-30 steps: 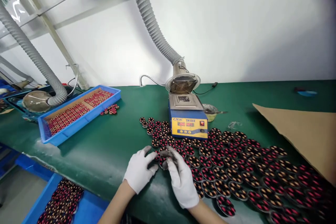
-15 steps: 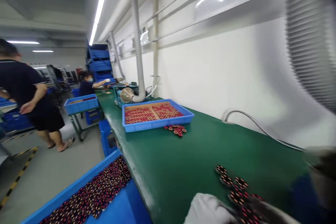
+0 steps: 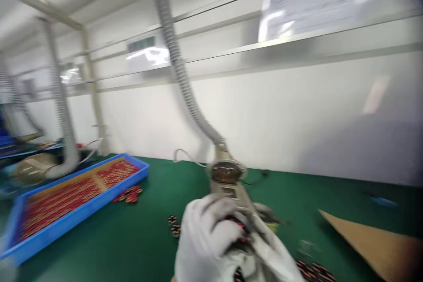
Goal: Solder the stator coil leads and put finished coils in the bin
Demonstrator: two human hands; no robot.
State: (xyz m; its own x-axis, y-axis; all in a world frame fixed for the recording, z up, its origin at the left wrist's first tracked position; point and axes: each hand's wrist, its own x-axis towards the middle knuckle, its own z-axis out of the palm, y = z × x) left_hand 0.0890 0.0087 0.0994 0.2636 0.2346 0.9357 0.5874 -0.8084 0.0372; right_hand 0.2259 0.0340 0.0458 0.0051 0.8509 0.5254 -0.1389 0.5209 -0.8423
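Observation:
Both my hands wear white gloves and are close together at the bottom centre. My left hand (image 3: pixel 201 238) has its fingers curled round a few small black-and-red discs (image 3: pixel 240 225), partly hidden by the glove. Pressed against it on the right is my right hand (image 3: pixel 277 255), blurred, its fingers hard to make out. Another dark disc shows low between the gloves. Black discs with pale dots (image 3: pixel 174 227) lie on the green bench left of my hands. More dark discs (image 3: pixel 315 271) rest at the bottom right.
A blue tray (image 3: pixel 79 207) of red discs stands on the left, with loose red discs (image 3: pixel 130 194) beside it. Behind my hands is an extraction hood (image 3: pixel 228 172) on a grey hose (image 3: pixel 185 79). A brown board (image 3: pixel 373 240) lies at right.
My view has swung right, so the walkway, people and lower blue bin are out of sight. The gloved hands now appear nearer the centre, raised, with discs in the left.

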